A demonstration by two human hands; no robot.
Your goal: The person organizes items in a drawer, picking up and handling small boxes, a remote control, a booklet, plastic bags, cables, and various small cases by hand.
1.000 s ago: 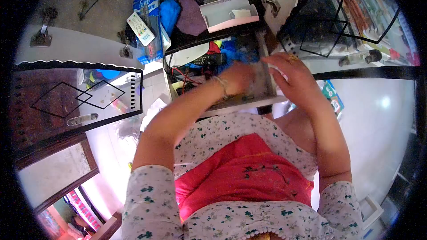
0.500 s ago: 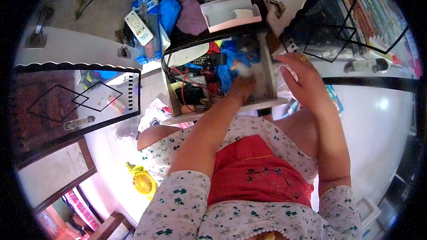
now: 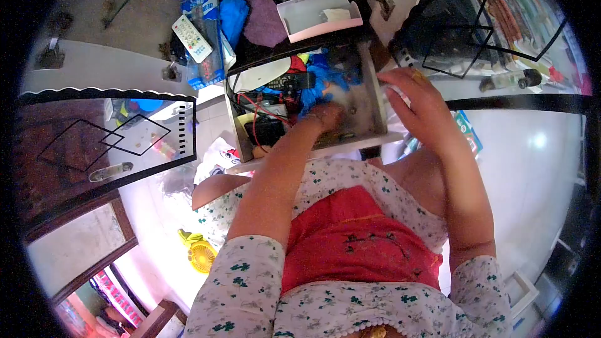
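My left hand (image 3: 327, 116) reaches into an open drawer (image 3: 369, 128), beside a crumpled blue item (image 3: 322, 78). Its fingertips are blurred and partly hidden, so I cannot tell whether they grip anything. At the drawer's right wall is my right hand (image 3: 421, 101), its fingers stretched over the edge and the thumb apart. Left of my left hand lie a black remote control (image 3: 293, 81), a red cable (image 3: 255, 107) and a dark box-like object (image 3: 266, 130). A pale flat piece (image 3: 260, 77) rests at the drawer's back left.
On the dark surface behind are a white remote control (image 3: 191, 39), a blue packet (image 3: 203, 9), a purple cloth (image 3: 263, 17) and an open pink-white box (image 3: 319, 15). Glass-panelled doors (image 3: 113, 134) flank the drawer. A yellow fan (image 3: 201, 256) stands on the floor.
My left hand has shifted left within the drawer, and more of the drawer's bare bottom shows at its right. My right hand stays by the right wall. The view has shifted slightly.
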